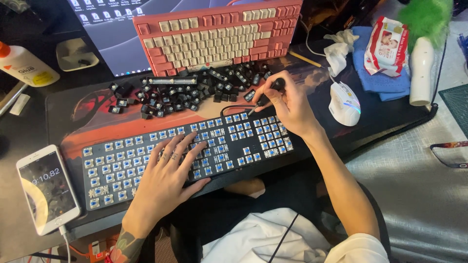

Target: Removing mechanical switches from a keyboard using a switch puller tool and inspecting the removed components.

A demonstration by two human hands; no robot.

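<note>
The stripped black keyboard lies at the front edge of the table, partly overhanging toward the person's lap, its blue switches exposed with no caps fitted. The left hand rests flat and open on its middle rows, fingers spread, pressing it down. The right hand is closed around a small dark-handled tool, the tip set at the keyboard's upper right rows.

Risks, as judged:
1. The overhanging keyboard could tip or slide if the left hand lifts.
2. A slip of the tool tip could mar a switch or jab the steadying hand.
3. The loose pile of black keycaps sits just behind; a sweep of the wrist could scatter them.
4. The white mouse lies near the right forearm and could be knocked.

Surface: a dark table with a printed red desk mat. Also present: a pink keyboard propped against a monitor, a phone showing a timer, a glue bottle, a wipes packet on blue cloth.
</note>
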